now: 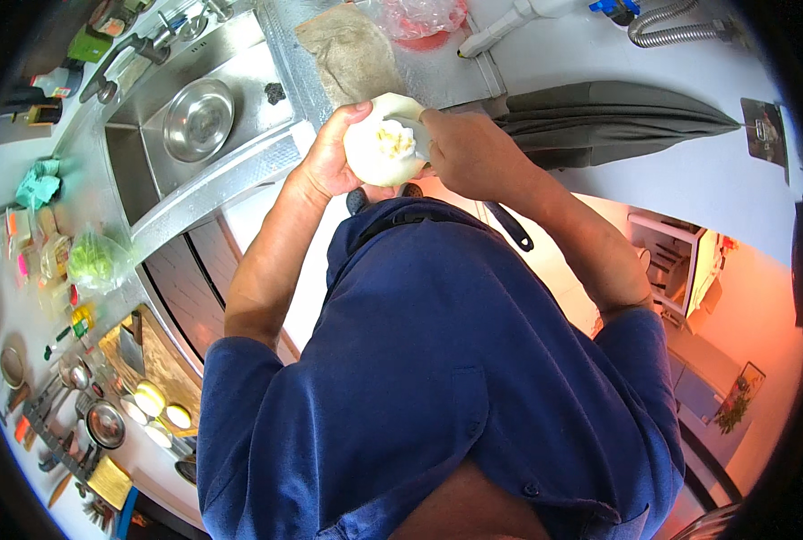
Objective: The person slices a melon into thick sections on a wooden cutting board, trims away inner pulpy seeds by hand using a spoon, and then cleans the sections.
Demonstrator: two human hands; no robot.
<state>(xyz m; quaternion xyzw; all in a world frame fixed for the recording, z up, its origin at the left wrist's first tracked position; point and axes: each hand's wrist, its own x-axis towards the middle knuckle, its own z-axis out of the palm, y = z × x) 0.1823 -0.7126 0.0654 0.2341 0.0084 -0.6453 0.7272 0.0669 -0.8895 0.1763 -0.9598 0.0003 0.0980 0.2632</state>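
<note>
A round piece of pale melon or gourd (369, 145) with white flesh and yellowish seeds in its middle is gripped at its left side by my left hand (334, 150). At its right side my right hand (472, 152) is closed on a thin, pale-looking tool (415, 131), whose end reaches into the flesh beside the seeds. The tool's kind cannot be told, and its grip is hidden by my fingers. Both hands are in front of my body, just right of the sink's corner.
A steel bowl (199, 120) lies in the steel sink (243, 50). A beige cloth (354, 57) lies on the counter beside it. At the lower left, a cleaver (132, 349) rests on a wooden board (165, 351) near cut pale pieces (149, 398). Dark fabric (597, 125) hangs at the right.
</note>
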